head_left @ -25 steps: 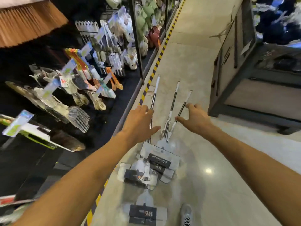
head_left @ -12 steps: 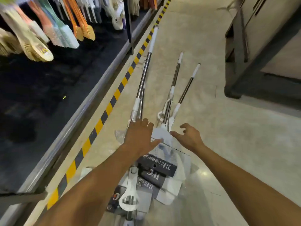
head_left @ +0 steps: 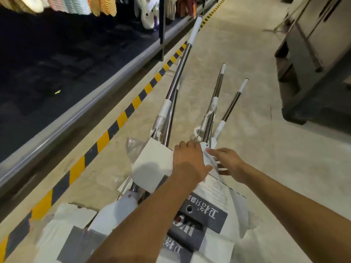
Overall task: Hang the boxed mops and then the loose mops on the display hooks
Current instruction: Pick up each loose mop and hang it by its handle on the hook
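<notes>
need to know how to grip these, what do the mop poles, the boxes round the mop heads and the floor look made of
Mop poles: polished metal, probably steel, given the mirror-like sheen; the white sleeves look like matte plastic.
Boxes: printed white cardboard, judging by the folded flaps and creased edges.
Floor: smooth beige tile or sealed concrete with a slight gloss; which one is unclear.

Both bare forearms are reaching forward and down from the lower edge of the view, converging toward each other. Left hand (head_left: pixel 190 160) is lying palm down, fingers extended and close together, thumb splayed toward the right. Right hand (head_left: pixel 228 162) is sitting just beside it, palm down, index finger pointing toward the left hand, remaining fingers loosely curled under. The two hands are nearly touching.
</notes>
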